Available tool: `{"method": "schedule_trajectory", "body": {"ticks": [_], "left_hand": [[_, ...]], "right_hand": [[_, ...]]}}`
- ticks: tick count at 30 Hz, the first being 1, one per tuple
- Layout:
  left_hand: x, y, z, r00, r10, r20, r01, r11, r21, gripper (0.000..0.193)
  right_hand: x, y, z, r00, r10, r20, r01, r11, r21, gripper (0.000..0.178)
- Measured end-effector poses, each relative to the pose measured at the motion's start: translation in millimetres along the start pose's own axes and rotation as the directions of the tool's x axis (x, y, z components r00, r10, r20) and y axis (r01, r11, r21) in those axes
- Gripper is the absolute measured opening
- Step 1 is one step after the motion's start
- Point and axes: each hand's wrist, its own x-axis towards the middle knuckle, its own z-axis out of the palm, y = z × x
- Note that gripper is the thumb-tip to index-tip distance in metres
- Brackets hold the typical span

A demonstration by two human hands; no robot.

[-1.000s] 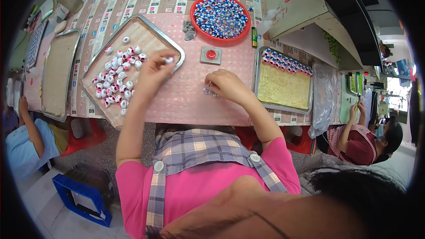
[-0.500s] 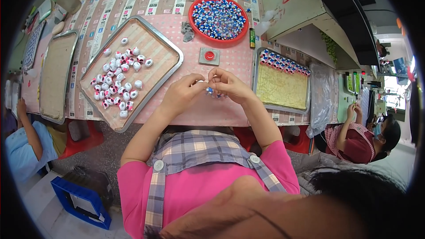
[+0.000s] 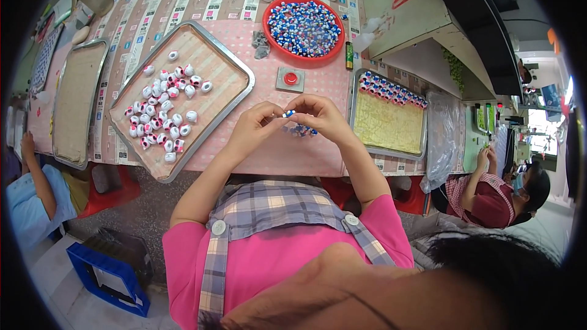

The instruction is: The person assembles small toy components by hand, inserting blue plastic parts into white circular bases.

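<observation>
both hands, left hand [image 3: 257,128] and right hand [image 3: 324,116], pinch one small blue-and-white piece [image 3: 288,113] together above the bench's near edge (a few loose pieces [image 3: 301,129] lie beneath), with one row [image 3: 391,90] filled on the right tray [image 3: 391,128], most of it bare.

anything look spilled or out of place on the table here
Nothing looks spilled or damaged. The white pieces lie loosely scattered inside the metal tray, the red bowl holds its blue pieces, and both hands, left hand and right hand, pinch one small piece together.
</observation>
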Motion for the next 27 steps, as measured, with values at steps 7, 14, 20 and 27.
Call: {"method": "schedule_trajectory", "body": {"ticks": [7, 14, 20, 27], "left_hand": [[0.5, -4.7, -6.2, 0.996, 0.005, -0.087, -0.022, 0.98, -0.199, 0.028], [-0.8, 6.3, -10.5, 0.983, -0.125, -0.136, 0.063, 0.92, -0.387, 0.027], [0.5, 1.9, -10.7, 0.984, -0.092, -0.155, 0.021, 0.912, -0.409, 0.028], [-3.6, 12.6, -6.0, 0.957, -0.013, -0.289, -0.025, 0.991, -0.129, 0.025]], "right_hand": [[38.5, -14.8, -34.2, 0.943, -0.264, -0.201, 0.049, 0.711, -0.702, 0.016], [60.1, -0.5, -30.5, 0.897, -0.438, 0.054, 0.201, 0.295, -0.934, 0.012], [61.3, -0.6, -29.4, 0.899, -0.431, 0.073, 0.183, 0.219, -0.958, 0.011], [32.6, -33.7, -12.7, 0.948, -0.312, -0.065, 0.222, 0.794, -0.565, 0.014]]}}
